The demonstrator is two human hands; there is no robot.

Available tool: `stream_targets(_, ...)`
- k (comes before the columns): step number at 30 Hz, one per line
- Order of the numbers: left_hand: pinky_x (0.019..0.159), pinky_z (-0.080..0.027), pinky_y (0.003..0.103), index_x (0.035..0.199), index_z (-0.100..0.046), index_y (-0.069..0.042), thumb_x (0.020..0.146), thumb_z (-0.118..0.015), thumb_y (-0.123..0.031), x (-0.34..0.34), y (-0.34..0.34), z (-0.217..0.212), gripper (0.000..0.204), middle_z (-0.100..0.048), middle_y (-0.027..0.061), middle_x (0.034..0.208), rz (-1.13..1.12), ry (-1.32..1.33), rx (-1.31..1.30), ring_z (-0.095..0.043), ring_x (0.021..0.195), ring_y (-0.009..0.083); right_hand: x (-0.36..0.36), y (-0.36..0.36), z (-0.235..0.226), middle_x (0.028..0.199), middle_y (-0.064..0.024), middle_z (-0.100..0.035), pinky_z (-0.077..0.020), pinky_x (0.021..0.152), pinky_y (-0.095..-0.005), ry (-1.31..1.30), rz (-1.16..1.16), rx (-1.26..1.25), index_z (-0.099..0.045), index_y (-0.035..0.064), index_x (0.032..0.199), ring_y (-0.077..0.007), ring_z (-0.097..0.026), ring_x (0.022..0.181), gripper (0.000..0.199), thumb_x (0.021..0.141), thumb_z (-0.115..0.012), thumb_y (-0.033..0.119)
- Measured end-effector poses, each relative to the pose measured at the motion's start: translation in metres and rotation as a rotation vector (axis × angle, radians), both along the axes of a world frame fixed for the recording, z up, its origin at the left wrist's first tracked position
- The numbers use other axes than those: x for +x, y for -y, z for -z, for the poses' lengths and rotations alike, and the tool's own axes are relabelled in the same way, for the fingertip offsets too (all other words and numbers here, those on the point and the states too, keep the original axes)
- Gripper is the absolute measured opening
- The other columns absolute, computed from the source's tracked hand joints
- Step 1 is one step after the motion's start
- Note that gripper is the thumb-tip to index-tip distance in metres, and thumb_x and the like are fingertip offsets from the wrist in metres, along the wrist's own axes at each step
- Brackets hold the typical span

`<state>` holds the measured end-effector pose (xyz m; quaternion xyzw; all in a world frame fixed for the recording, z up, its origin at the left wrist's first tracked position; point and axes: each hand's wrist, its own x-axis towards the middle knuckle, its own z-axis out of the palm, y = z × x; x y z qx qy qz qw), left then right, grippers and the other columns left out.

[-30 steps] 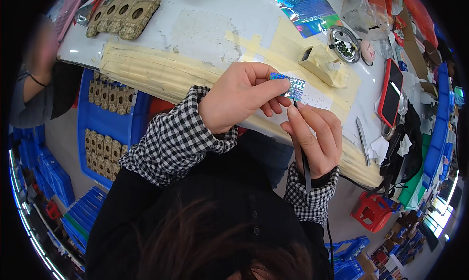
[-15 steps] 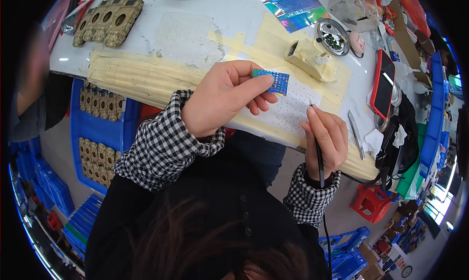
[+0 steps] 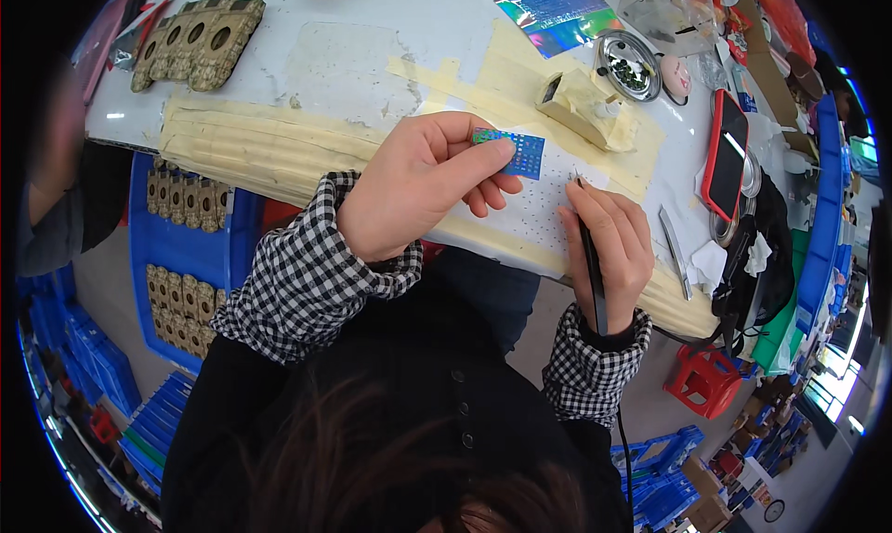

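Blue plastic crates [image 3: 200,245] holding tan perforated blocks sit below the table's near-left edge. Moving right, the left hand [image 3: 418,184] pinches a small blue grid card [image 3: 513,152] between thumb and fingertips, holding it over the white dotted sheet [image 3: 530,212], its long axis running left to right. Just right and nearer, the right hand [image 3: 609,240] is closed around a thin black pen-like tool [image 3: 591,263], tip pointing far toward the card. Farther right lie a red phone [image 3: 725,157] and metal tweezers [image 3: 675,251]; the table's near edge runs just under both wrists.
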<state>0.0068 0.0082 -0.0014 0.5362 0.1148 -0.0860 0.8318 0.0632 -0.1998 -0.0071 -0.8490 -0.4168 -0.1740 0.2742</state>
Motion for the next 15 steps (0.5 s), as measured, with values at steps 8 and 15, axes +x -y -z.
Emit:
stream_targets(8,0.061,-0.047,0.02,0.096,-0.06,0.002,0.093,-0.054,-0.018,0.001,0.0,-0.001,0.021,-0.066,0.0094,0.082,-0.001,-0.003,-0.013,-0.058,0.066,0.0071,0.005,-0.003,-0.012,0.09,-0.011,-0.066,-0.0476,0.072,-0.0344,-0.092,-0.042,-0.074,-0.06,0.0013,0.086,-0.0261,-0.058,0.08,0.02,0.069,-0.068,-0.005)
stream_targets(15,0.06,-0.047,0.019,0.094,-0.061,0.003,0.091,-0.056,-0.017,0.001,0.002,-0.001,0.02,-0.066,0.0083,0.081,-0.003,0.008,0.021,-0.057,0.066,0.0069,-0.002,0.005,-0.018,0.089,-0.013,-0.067,-0.0468,0.071,-0.0333,-0.118,0.059,0.145,-0.061,-0.0007,0.087,-0.0264,-0.057,0.078,0.018,0.071,-0.066,-0.006)
